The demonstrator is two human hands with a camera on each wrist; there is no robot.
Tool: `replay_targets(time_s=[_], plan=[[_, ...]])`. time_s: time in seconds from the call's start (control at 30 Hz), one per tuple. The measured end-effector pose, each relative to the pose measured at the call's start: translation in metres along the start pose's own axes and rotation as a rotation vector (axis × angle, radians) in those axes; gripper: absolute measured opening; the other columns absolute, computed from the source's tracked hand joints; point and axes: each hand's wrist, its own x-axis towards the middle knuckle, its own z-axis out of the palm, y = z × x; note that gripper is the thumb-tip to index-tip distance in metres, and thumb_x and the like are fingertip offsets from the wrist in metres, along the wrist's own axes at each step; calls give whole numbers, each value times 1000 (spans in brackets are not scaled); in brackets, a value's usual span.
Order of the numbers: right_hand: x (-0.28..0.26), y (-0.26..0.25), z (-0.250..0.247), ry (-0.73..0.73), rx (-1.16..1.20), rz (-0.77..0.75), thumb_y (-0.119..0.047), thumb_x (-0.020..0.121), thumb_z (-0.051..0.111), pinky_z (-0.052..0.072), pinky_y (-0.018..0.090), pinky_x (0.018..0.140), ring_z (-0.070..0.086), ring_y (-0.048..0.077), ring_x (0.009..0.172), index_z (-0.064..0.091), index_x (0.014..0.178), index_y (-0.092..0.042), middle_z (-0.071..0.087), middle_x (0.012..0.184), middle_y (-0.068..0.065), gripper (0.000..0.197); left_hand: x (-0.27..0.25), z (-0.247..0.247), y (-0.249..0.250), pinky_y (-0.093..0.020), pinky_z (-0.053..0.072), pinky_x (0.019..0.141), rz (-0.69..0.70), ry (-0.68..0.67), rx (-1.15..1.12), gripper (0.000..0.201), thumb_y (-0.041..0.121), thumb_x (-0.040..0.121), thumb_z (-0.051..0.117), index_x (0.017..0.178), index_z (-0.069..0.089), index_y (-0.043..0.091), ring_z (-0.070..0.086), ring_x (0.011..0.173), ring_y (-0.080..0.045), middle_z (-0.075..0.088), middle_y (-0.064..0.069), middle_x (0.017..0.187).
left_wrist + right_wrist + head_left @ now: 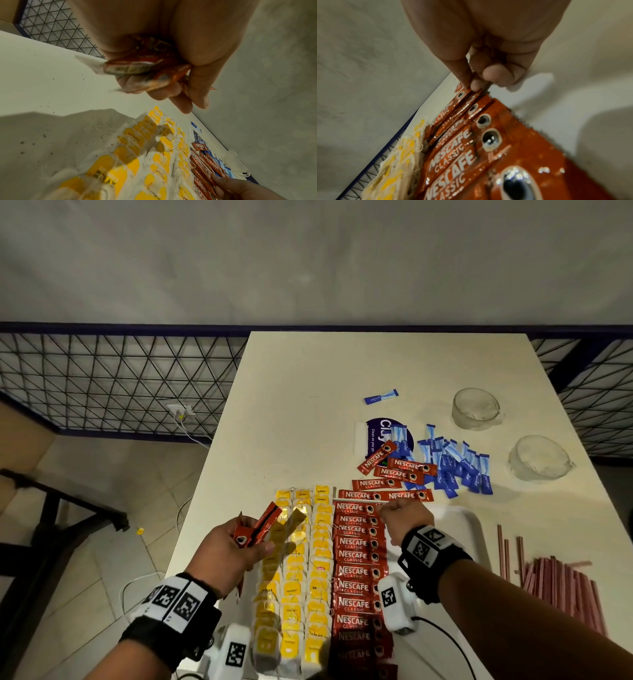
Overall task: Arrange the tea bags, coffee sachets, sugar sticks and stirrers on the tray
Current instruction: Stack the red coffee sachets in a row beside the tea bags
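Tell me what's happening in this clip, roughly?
A person is laying out drink supplies on a white tray. The left hand holds a small bunch of red coffee sachets, while the right hand pinches the end of a sachet at the far end of the coffee column. Three columns of yellow tea bags are already lined up beside it. Blue sugar sticks, more loose sachets and the stirrers still lie on the table.

We read "NESCAFE CLASSIC" on the red coffee sachets (359, 556) at centre frame, and "Clean as you go" on the blue sticker (376, 436) above them.
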Motion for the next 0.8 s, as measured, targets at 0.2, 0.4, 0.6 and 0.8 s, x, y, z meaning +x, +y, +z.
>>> replay_targets(time_s=[0.2,0.4,0.6,0.8], plan=[[-1,-1,-3,5,12,26,-42,85,65,56,35,82,65,21,85,63,92,-21,67,91,-2,22,-1,1,1,-29,49,62,-4,-12,8,23,17,76,81,92,65,21,55,50,-9,65,0,62],[-37,-27,-17,5,-12,-242,-46,92,54,39,24,68,55,9,78,59,97,-20,60,87,-9,27,-7,10,19,-25,49,58,35,-104,-6,19,12,79,78,88,61,16,58,51,-12,66,-1,59],[-80,-49,-3,-419,106,-561,-39,87,65,42,17,64,58,-3,65,67,90,-28,69,86,-4,11,-6,29,47,-21,46,52,142,-250,105,22,16,78,79,82,59,24,55,49,-7,60,9,54],[-75,-41,-16,-347,322,-490,-22,90,65,35,21,56,50,-5,45,67,83,-23,66,72,-4,7,-3,23,53,-29,44,58,126,-207,-101,13,9,86,70,89,59,16,54,50,-17,69,-3,65]])
